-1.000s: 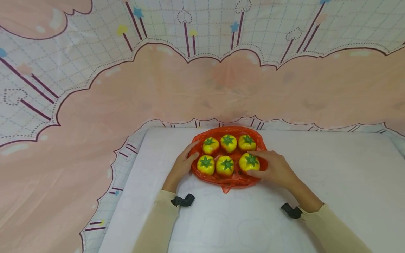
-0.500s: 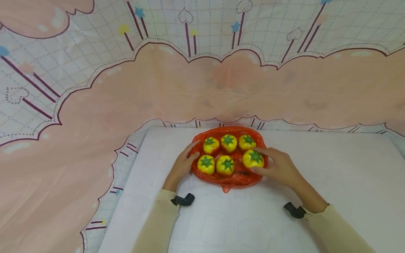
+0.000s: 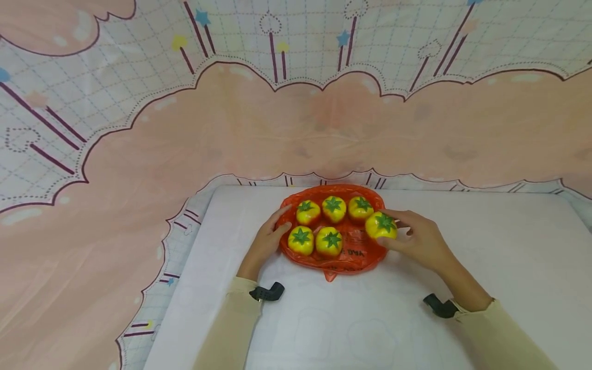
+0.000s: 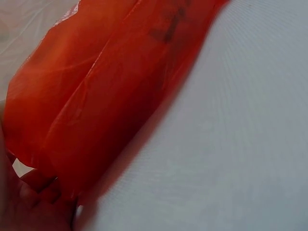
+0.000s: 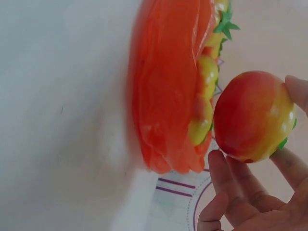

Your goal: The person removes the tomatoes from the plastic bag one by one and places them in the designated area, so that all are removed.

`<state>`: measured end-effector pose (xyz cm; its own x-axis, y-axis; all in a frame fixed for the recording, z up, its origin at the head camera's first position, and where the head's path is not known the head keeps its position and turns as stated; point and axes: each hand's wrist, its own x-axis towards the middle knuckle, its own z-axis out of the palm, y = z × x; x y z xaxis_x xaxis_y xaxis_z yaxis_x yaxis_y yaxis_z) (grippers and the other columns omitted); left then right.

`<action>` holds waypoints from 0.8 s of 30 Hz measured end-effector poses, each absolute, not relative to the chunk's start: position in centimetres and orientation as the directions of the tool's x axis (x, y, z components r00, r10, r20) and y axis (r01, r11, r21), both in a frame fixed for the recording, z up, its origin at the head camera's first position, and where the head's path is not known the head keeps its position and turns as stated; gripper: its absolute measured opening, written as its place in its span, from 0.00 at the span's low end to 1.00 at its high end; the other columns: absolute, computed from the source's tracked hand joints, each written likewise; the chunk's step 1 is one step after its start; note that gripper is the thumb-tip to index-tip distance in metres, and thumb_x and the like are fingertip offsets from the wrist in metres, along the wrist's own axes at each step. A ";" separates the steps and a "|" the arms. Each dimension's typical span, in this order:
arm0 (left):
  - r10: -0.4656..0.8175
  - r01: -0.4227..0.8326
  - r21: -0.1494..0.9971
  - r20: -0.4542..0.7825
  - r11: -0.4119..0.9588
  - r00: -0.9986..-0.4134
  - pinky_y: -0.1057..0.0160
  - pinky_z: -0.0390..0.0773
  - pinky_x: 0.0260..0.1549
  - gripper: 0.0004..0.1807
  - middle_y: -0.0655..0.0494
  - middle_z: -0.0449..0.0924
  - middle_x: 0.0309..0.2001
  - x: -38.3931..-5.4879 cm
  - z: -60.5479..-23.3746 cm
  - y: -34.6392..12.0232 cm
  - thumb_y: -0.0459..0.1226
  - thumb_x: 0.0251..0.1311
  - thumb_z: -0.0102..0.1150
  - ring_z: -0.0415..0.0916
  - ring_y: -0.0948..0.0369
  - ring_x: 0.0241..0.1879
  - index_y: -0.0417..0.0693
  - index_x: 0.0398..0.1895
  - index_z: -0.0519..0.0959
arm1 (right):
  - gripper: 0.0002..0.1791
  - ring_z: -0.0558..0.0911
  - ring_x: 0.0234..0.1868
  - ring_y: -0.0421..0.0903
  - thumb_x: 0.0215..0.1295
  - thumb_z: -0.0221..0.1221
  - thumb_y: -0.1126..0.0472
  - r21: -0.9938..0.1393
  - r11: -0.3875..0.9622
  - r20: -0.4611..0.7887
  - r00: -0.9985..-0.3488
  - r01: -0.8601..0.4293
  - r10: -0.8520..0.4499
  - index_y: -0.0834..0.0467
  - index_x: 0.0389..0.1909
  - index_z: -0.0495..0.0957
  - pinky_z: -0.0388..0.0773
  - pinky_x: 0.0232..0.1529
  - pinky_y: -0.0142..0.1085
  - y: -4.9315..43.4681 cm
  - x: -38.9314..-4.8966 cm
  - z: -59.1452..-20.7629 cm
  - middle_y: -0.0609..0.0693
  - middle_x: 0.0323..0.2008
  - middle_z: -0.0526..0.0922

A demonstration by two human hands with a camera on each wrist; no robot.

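An opened red plastic bag (image 3: pixel 330 264) lies on the white table, its rim spread into an oval. Several yellow-and-red artificial tomatoes (image 3: pixel 329 241) with green star-shaped tops sit inside in two rows. My left hand (image 3: pixel 265 239) grips the bag's left edge, index finger and thumb over the rim; its other fingers show only partly, low in the left wrist view beside the red plastic (image 4: pixel 110 96). Pinched between thumb and fingers of my right hand (image 3: pixel 418 241) is one tomato (image 5: pixel 255 118), raised above the bag's right edge.
The white table (image 3: pixel 351 329) extends in front of the bag and to both sides. Behind it hangs a patterned cloth (image 3: pixel 296 128) with pink clouds. A black wrist camera (image 3: pixel 267 292) sits on the left wrist, another camera (image 3: pixel 440 307) on the right.
My right hand has moved right and lifted its tomato from the near row to the bag's right edge, uncovering dark print on the bag's floor. The left hand stays in place.
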<state>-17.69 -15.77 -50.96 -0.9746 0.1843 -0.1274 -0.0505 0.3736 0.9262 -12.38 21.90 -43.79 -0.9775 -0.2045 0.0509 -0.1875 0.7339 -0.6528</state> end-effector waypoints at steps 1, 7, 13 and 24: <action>0.183 -0.050 0.927 -0.126 0.372 -0.975 0.39 0.55 0.77 0.26 0.62 0.56 0.81 -17.7 -51.0 -15.8 0.51 0.74 0.52 0.50 0.53 0.81 0.82 0.73 0.65 | 0.38 0.80 0.52 0.54 0.60 0.70 0.41 -0.654 0.733 0.054 -0.978 -0.188 -0.202 0.52 0.69 0.75 0.82 0.48 0.48 22.0 -12.4 -43.7 0.56 0.59 0.83; 0.175 -0.060 0.925 -0.134 0.375 -0.975 0.38 0.58 0.75 0.26 0.62 0.56 0.81 -17.7 -51.1 -15.8 0.51 0.74 0.52 0.51 0.52 0.81 0.84 0.72 0.66 | 0.36 0.79 0.52 0.53 0.61 0.69 0.42 -0.650 0.737 0.075 -0.980 -0.188 -0.185 0.49 0.69 0.75 0.79 0.47 0.44 22.9 -12.3 -43.5 0.55 0.59 0.83; 0.176 -0.064 0.922 -0.140 0.381 -0.974 0.38 0.60 0.75 0.26 0.63 0.55 0.81 -17.7 -51.3 -15.7 0.51 0.74 0.53 0.52 0.52 0.80 0.85 0.72 0.65 | 0.36 0.79 0.53 0.54 0.62 0.69 0.43 -0.652 0.737 0.083 -0.983 -0.179 -0.166 0.47 0.71 0.73 0.80 0.47 0.45 23.6 -12.4 -43.5 0.56 0.59 0.82; 0.184 -0.045 0.925 -0.123 0.377 -0.975 0.38 0.59 0.75 0.26 0.62 0.55 0.81 -17.8 -51.2 -15.7 0.51 0.74 0.53 0.51 0.52 0.81 0.84 0.73 0.65 | 0.36 0.78 0.55 0.56 0.64 0.68 0.45 -0.674 0.722 0.094 -0.988 -0.155 -0.125 0.48 0.72 0.72 0.81 0.49 0.48 24.2 -12.4 -43.4 0.59 0.62 0.79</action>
